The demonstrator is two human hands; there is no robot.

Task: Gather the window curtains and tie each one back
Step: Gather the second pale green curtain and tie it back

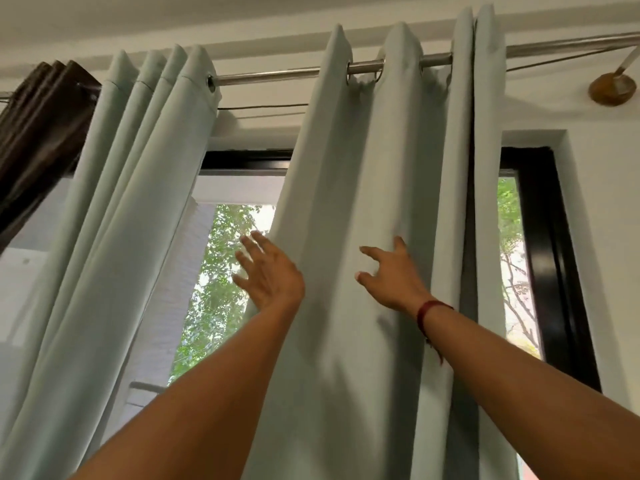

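Two pale green eyelet curtains hang from a steel rod (270, 73). The left curtain (114, 209) is bunched in folds. The right curtain (349, 188) hangs in wide pleats over the right part of the window. My left hand (268, 271) is raised with fingers spread at that curtain's left edge, touching it. My right hand (391, 275) lies against the curtain's front, fingers spread, some tucked into a fold. A red thread band circles that wrist.
A dark brown curtain (38, 129) is gathered at the far left of the rod. The black window frame (550, 258) runs down the right side, with trees seen through the glass (225, 271). A round wooden rod bracket (611, 90) sits on the wall at upper right.
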